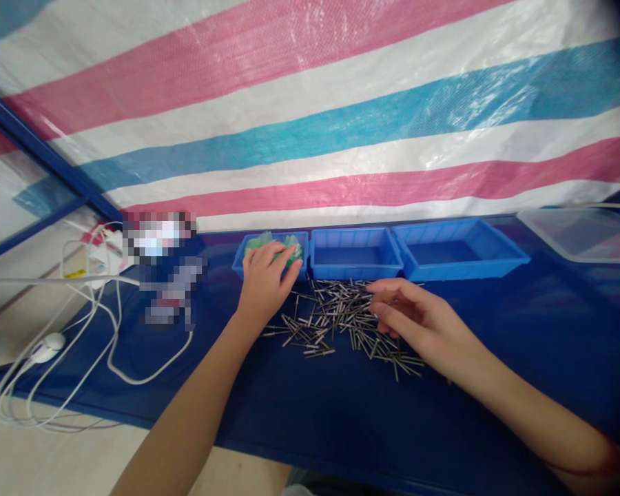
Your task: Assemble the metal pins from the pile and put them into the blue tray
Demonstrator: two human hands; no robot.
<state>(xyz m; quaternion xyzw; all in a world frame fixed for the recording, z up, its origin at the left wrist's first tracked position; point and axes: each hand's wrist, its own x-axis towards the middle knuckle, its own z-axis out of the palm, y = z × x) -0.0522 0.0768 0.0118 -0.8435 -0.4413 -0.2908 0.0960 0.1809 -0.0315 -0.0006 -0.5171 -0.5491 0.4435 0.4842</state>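
Note:
My left hand [271,275] reaches into the left blue bin [239,264], its fingers spread over crumpled clear and green plastic bags [261,240]. The fingertips touch the bags, and no bag is seen gripped. Over the right side of a loose pile of thin metal pins that look like blind rivets [341,310] is my right hand [406,310]. Its fingers are curved, with a gap between thumb and forefinger and nothing visible in it. The undersides of its lower fingers are hidden.
Beside the left bin stand a middle blue bin [356,257] and a right blue bin [459,251]. A clear plastic lid [583,235] lies at the back right of the blue table [310,413]. White cables [114,344] loop at the left. A striped sheet [315,145] hangs behind.

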